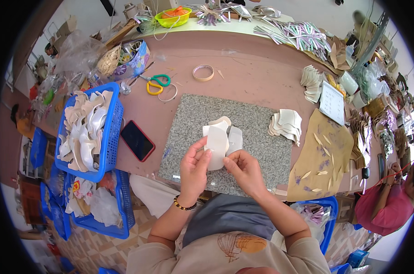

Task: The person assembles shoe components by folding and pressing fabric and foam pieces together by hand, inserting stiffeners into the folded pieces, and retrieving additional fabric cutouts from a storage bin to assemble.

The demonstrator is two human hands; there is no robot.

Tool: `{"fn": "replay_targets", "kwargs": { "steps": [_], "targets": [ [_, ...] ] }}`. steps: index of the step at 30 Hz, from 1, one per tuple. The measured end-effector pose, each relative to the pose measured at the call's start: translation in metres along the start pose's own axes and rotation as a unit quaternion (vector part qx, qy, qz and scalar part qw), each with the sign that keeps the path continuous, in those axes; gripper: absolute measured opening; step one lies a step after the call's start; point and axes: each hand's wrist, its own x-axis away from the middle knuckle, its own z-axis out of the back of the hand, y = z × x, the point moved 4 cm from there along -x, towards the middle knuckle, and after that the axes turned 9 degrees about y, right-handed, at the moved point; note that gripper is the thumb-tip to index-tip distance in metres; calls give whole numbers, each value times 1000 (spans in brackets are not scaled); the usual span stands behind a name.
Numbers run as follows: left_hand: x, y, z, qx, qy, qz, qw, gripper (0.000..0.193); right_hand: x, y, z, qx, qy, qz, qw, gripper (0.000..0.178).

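Observation:
My left hand (197,160) grips a white rounded-end flat piece (217,141) by its left side, thumb across its front. My right hand (245,169) is closed at the lower right corner of the same piece, thumb and fingertips pinching it. Just beyond it, a paler, translucent-looking piece (235,138) and a cream curved piece (222,121) are partly covered by the held one. These are over a grey speckled stone slab (188,114). On the slab's right edge lies a stack of cream cut pieces (287,124).
Left of the slab are a phone (138,140) and a blue basket (114,132) full of cream pieces. Scissors (157,85) and a tape roll (203,72) lie beyond. Brown paper (323,155) with small slivers is at right, near a person in pink (385,205).

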Motion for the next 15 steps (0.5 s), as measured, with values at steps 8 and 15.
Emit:
{"fn": "replay_targets", "kwargs": {
  "steps": [8,15],
  "targets": [
    [-3,-1,0,119,-5,112,986,38,-2,6,-3,14,7,63,998,15],
    [2,5,-4,173,-39,203,963,35,-4,5,-3,-3,-14,52,999,14]
  ]
}}
